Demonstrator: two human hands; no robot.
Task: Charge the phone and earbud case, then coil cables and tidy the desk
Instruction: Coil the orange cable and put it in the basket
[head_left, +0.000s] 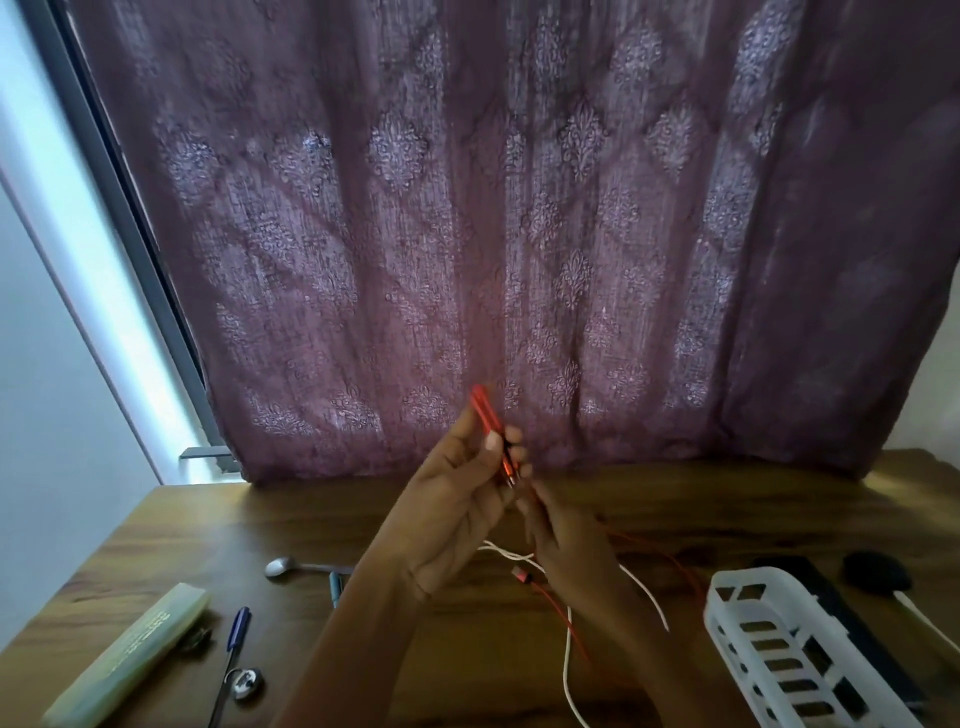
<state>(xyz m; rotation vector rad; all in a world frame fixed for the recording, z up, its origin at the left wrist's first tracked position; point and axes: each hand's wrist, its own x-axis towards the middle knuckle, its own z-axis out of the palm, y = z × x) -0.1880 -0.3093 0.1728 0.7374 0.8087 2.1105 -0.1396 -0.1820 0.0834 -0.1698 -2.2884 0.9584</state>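
Observation:
My left hand (457, 504) is raised over the desk and grips a folded bundle of the red cable (488, 423), whose loop sticks up above my fingers. Just below it, my right hand (563, 543) pinches the same red cable. The rest of the red cable trails down onto the desk, its red plug (519, 574) lying near a loose white cable (570, 639). At the right, a black phone (795, 566) lies behind a white basket. Beside it sits a dark rounded case (877, 571) with a white cable (922, 618) running from it.
A white slotted plastic basket (727, 618) stands at the right on the wooden desk (311, 525). At the left lie a spoon (280, 567), two pens (236, 636), a metal clip (247, 682) and a pale green long case (130, 657). A purple curtain (519, 234) hangs behind.

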